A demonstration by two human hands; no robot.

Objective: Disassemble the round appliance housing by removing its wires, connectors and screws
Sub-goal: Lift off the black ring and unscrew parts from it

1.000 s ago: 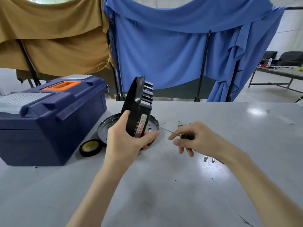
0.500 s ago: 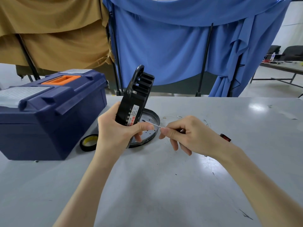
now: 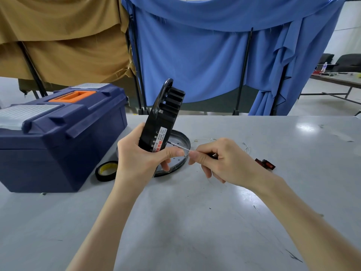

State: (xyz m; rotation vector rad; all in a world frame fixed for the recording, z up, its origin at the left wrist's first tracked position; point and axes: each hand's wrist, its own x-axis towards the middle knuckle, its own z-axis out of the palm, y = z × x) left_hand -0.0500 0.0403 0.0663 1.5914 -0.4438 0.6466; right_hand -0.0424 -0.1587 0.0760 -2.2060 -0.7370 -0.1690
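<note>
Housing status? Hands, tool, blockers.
Left hand grips black housing, held upright. Right hand pinches thin screwdriver, tip at housing's labelled face. Nothing between tip and housing.

Black housing (image 3: 162, 122) with white-and-red label (image 3: 160, 142); navy toolbox (image 3: 58, 137), orange handle (image 3: 72, 96); black-and-yellow tape roll (image 3: 106, 171); grey counter (image 3: 195, 222); blue drape (image 3: 195, 55), tan drape (image 3: 58, 36).
</note>
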